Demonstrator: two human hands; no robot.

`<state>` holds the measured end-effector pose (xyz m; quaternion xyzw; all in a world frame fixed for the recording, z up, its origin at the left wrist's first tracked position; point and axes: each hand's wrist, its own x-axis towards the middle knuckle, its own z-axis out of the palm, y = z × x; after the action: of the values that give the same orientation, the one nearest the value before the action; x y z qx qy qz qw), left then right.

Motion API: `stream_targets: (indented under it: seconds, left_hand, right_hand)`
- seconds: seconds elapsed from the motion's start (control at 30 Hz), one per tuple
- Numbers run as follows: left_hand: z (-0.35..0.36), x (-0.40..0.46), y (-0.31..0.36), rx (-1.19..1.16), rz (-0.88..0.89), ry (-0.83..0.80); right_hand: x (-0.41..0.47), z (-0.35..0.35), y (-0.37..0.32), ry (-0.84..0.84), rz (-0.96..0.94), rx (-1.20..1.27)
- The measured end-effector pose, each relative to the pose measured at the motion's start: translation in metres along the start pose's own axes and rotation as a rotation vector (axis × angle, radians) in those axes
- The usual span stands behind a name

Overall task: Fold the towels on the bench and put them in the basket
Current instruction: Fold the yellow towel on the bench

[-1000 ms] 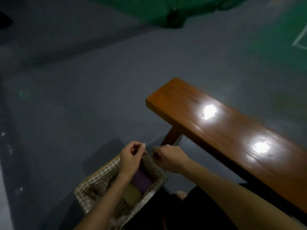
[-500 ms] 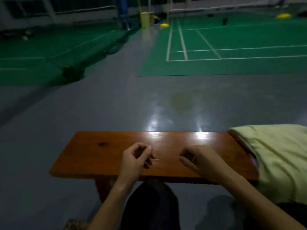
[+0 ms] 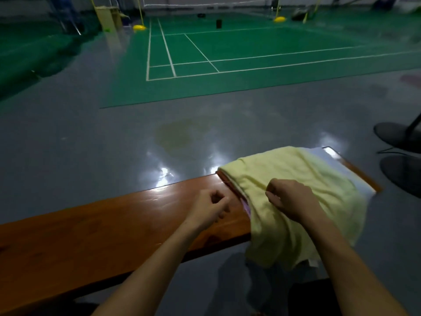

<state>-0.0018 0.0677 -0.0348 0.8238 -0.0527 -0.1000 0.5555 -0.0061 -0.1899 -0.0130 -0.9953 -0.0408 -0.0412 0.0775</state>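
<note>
yellow towel (image 3: pixel 293 192) lies uppermost on a small pile at the right end of the wooden bench (image 3: pixel 95 226), its near edge hanging over the bench's front. a pink layer (image 3: pixel 246 207) and a pale one (image 3: pixel 323 157) peek out from under it. the right hand (image 3: pixel 290 198) rests on the yellow towel with fingers curled, seemingly pinching the cloth near its left edge. the left hand (image 3: pixel 210 207) hovers loosely curled just left of the pile, holding nothing. the basket is out of view. judging by this, the step is picking up the next towel; next, both hands must take corners, lift it free and spread it for folding.
</note>
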Motion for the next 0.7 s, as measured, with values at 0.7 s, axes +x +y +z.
stream_targets:
  seconds: [0.7]
  left_hand:
    - [0.071, 0.063, 0.000, 0.015, 0.005, 0.097]
  right_hand:
    - [0.028, 0.020, 0.025, 0.028, -0.025, 0.245]
